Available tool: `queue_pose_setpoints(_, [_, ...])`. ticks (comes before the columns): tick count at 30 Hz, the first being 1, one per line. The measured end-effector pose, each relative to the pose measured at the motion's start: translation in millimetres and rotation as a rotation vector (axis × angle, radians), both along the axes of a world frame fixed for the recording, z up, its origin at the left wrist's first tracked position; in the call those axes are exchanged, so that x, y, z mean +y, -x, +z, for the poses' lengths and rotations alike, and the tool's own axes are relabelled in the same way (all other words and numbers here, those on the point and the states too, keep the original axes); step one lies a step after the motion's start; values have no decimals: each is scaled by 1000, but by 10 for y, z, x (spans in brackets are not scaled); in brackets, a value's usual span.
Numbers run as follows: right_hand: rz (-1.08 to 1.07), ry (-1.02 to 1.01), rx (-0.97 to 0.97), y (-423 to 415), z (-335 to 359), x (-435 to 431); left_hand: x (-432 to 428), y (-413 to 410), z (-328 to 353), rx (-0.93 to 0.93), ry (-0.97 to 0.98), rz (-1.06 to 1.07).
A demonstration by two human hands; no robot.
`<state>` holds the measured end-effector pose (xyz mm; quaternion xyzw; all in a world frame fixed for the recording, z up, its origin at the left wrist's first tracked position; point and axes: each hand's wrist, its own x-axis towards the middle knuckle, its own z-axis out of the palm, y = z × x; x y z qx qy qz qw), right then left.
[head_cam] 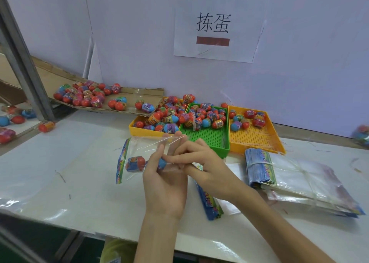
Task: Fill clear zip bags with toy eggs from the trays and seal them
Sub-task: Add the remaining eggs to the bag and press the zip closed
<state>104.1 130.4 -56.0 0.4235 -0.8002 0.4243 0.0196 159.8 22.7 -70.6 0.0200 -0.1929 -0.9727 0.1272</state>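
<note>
Filling is the step in hand. The clear plastic zip bag with a colourful printed edge (137,152) is held above the white counter (79,162), just in front of the green plastic tray (207,140), with two red-and-blue toy eggs (135,163) inside. The left hand (163,184) grips the film between thumb and fingers. The right hand (201,162), fingers curled, pinches the bag's mouth. The next move is probably either more eggs or pressing the zip shut along its whole length.

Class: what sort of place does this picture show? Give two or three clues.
Probably a packing bench in a toy factory: plastic trays of toy eggs, a banded stack of empty bags, and a left hand and right hand holding a clear zip bag.
</note>
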Motion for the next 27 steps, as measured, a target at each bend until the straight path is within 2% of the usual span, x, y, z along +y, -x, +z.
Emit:
queue_pose_setpoints(4, [-33, 180, -68, 20, 96, 39, -6, 31, -3, -20, -61, 30])
queue_pose_setpoints(6, [-136, 299, -96, 107, 175, 120, -14, 45, -6, -13, -101, 47])
queue_pose_setpoints(8, [-297, 306, -75, 253, 245, 219, -9, 49, -2, -14, -116, 54])
queue_pose_setpoints(11, [-451, 83, -73, 483, 321, 329, 0, 46, 6, -19, -134, 53])
queue_pose_setpoints(18, [-522, -450, -31, 1145, 322, 144, -2, 50, 17, -5, -133, 53])
queue_pose_setpoints(27, [-473, -591, -157, 1775, 167, -118, -17, 46, 15, -12, -82, 38])
